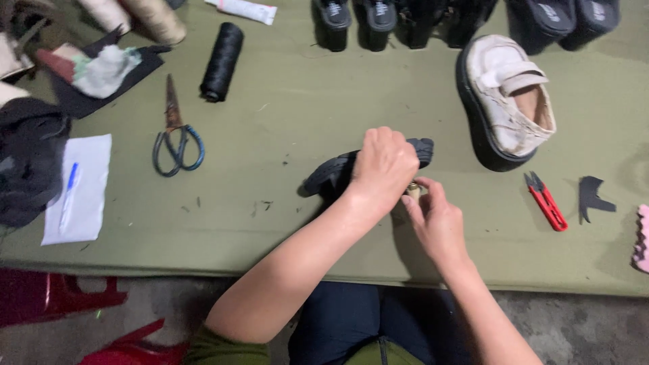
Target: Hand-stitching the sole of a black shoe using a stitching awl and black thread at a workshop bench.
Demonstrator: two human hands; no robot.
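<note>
Around the hands lie old scissors [177,138], a black thread spool [222,61], a cream shoe [508,101] and red snips [546,201] on the green table [297,230]. Nothing blocks the hands. The left hand [384,167] is closed tight on a black shoe [338,172] in the middle of the table. The right hand [436,216] pinches a small shiny bit [413,190] beside it.

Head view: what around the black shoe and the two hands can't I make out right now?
- Black shoe: its middle is hidden under the left hand; only toe and heel ends show.
- Small brass-coloured piece at the right hand fingertips: too small and mostly covered to identify.
- Dark shoes along the far side: cut off by the top edge.
- Pink object: cut off by the right edge.
</note>
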